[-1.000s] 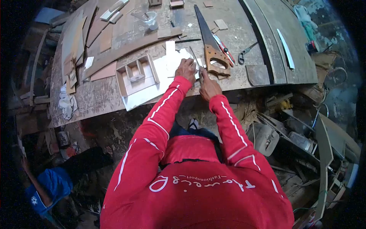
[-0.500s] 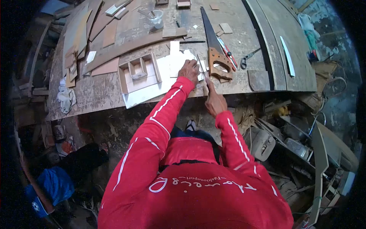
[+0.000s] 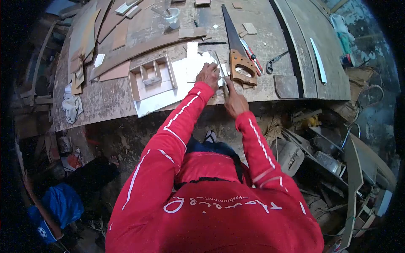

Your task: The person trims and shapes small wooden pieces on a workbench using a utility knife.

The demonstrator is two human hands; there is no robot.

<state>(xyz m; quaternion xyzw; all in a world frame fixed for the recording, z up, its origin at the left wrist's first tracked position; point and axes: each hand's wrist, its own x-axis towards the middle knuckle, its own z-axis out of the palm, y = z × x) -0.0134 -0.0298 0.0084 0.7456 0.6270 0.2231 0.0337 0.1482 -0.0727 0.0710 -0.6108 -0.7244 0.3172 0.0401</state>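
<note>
The irregular white card pieces (image 3: 195, 69) lie on the worn wooden workbench (image 3: 107, 101) near its front edge, between a pale divided box and a handsaw. The person's left hand (image 3: 208, 75) rests on their right part, fingers bent and bunched close together with the tips down; whether they pinch anything, I cannot tell from where I stand. The right hand (image 3: 235, 101) is at the bench edge, just beside the left, its fingers closed narrowly around a slender, stick-like tool (image 3: 226, 83). The tool's exact kind is too small to make out.

Left of the hands, the pale open box (image 3: 170, 75) with thin walls and inner partitions sits on a large flat white sheet (image 3: 148, 108). Right of the hands lies the handsaw (image 3: 234, 63), brown wooden handle toward the person, dark blade pointing away. Just beside its handle is a red-and-white slim hand tool (image 3: 255, 60), and farther right a dark hooked metal tool (image 3: 273, 64).

Beyond the card are a thin black rod (image 3: 212, 43), a long brown wooden strip (image 3: 147, 49) and a translucent plastic cup (image 3: 172, 21) with sticks in it. A crumpled white cloth (image 3: 71, 105) is at the left front corner. Well apart, at lower left, is another person in a blue top (image 3: 63, 205).
</note>
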